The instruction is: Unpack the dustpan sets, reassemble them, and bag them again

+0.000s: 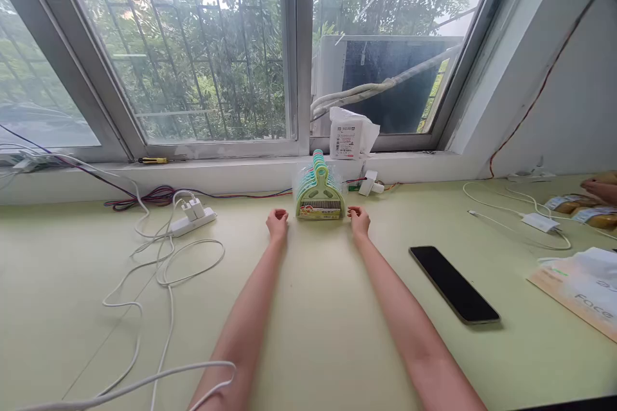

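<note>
A row of small dustpan-and-brush sets [321, 194] in clear plastic wrap stands upright against the wall below the window. The front one is yellow-green with a brush and a printed label; several turquoise handles show behind it. My left hand [277, 223] rests on the table just left of the sets, its fingers loosely curled and holding nothing. On the other side, my right hand [359, 222] is close to the front set's right edge, fingers bent and apart, also with nothing in them. A narrow gap separates each hand from the sets.
A black phone [454, 284] lies right of my right arm. White cables and a power strip [193, 222] spread over the left side. A white package [348, 136] sits on the sill. At right are a tissue pack [581, 289], wrapped food [595, 215] and another person's hand [601, 187].
</note>
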Demonstrator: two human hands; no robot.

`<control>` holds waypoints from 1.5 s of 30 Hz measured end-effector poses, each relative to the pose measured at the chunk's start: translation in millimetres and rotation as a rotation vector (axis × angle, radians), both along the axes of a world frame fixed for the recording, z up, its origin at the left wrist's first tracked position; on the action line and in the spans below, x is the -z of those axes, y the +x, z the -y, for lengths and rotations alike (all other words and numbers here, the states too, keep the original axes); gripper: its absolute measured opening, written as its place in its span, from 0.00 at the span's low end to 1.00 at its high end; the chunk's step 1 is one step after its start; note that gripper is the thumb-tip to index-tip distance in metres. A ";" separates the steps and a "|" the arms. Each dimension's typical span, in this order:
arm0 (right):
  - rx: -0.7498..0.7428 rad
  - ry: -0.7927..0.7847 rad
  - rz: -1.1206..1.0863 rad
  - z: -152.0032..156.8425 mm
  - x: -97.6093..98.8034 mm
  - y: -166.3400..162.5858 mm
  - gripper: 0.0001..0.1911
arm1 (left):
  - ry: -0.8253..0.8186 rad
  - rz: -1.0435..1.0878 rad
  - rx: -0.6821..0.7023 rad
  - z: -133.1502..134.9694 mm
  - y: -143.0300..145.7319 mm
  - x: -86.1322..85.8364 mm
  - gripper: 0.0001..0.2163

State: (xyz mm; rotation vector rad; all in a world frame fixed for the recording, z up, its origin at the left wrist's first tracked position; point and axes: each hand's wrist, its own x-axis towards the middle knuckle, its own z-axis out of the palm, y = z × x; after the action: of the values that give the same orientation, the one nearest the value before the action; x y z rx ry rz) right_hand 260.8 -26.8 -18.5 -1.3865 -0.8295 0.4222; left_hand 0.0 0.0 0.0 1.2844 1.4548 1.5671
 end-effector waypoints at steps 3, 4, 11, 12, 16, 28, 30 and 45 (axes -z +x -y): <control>-0.003 0.009 0.019 1.9 -4.0 -2.9 0.15 | 0.004 0.016 0.009 -0.2 0.1 1.2 0.04; -0.018 0.011 0.034 2.9 -5.4 -4.2 0.17 | 0.005 0.024 0.014 0.2 0.2 1.6 0.06; -0.185 0.000 0.154 10.2 -6.2 -11.4 0.23 | 0.018 -0.073 0.177 11.6 5.9 -0.5 0.09; -0.186 -0.013 0.197 11.7 -5.4 -11.6 0.22 | 0.021 -0.093 0.198 14.5 7.0 -1.5 0.10; -0.185 -0.052 0.362 23.0 -4.2 -12.1 0.16 | 0.030 -0.140 0.212 26.9 8.6 -4.4 0.10; -0.442 0.008 0.456 113.6 -14.2 -30.1 0.12 | -0.012 -0.068 0.598 105.8 -8.8 -14.9 0.17; -0.474 -0.006 0.528 129.4 -15.0 -32.8 0.12 | -0.047 0.080 0.677 124.7 -16.9 -19.1 0.21; -0.519 0.156 1.183 181.4 -44.7 -67.7 0.17 | -0.166 0.322 0.683 159.1 -8.7 -22.7 0.27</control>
State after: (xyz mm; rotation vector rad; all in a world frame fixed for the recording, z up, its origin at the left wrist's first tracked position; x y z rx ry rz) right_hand 193.1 -208.2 26.2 -1.1906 -2.1566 -0.1420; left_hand -8.7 -159.1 22.7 1.1896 0.7997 1.0986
